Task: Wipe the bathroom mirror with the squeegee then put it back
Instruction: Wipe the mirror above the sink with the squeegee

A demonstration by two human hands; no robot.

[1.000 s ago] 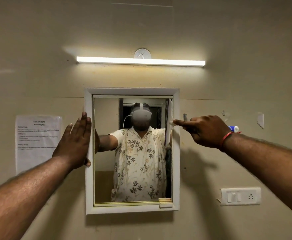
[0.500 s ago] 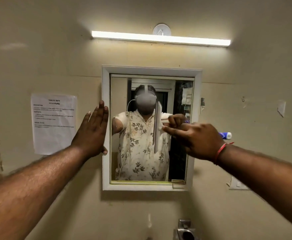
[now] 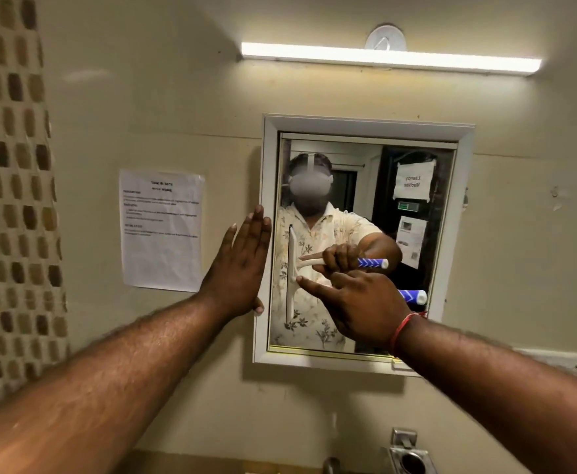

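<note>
The bathroom mirror [image 3: 427,241] hangs on the beige wall in a white frame. My right hand [image 3: 358,304] grips a white squeegee [image 3: 291,278] with a blue-and-white handle whose end sticks out behind my wrist. Its blade stands upright against the glass close to the mirror's left edge. My left hand [image 3: 242,265] lies flat, fingers up, against the left side of the frame. The glass reflects a person and the squeegee.
A printed paper sheet [image 3: 162,229] is stuck to the wall left of the mirror. A tube light [image 3: 389,58] glows above. Brown mosaic tiles [image 3: 10,200] cover the far left wall. A metal fitting [image 3: 411,456] sits below, and a white switch plate [image 3: 567,362] at the right.
My right hand has drawn the squeegee blade leftward across the glass, from the right edge to near the left edge. The view has shifted left and down. My left hand stays on the frame.
</note>
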